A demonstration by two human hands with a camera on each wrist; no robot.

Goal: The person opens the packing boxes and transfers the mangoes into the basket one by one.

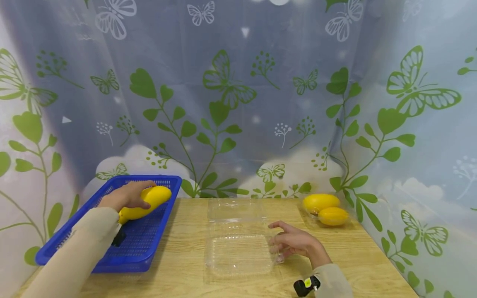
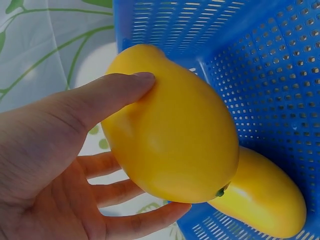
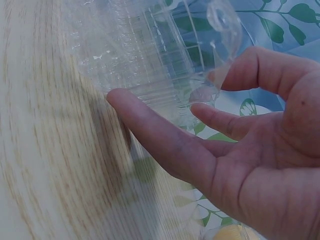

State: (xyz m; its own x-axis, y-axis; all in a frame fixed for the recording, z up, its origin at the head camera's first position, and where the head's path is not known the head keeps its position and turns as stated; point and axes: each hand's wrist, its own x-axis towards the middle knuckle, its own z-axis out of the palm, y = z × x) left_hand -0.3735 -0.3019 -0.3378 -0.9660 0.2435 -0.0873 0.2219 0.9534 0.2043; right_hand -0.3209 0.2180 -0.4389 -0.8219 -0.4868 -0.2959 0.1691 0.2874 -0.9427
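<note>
My left hand grips a yellow mango at the blue basket, thumb over its upper side and fingers spread beneath. A small green stem mark shows at the mango's end in the left wrist view. Lower in the basket lies a second yellow mango, partly hidden behind the held one. On the table's middle, a clear plastic clamshell box lies unfolded, its lid part toward the back. At the box's right side, my right hand holds the rim between bent fingers and thumb.
The blue basket stands tilted at the table's left, its far end against the printed curtain. At the back right of the wooden table, two more yellow mangoes sit in clear plastic packaging.
</note>
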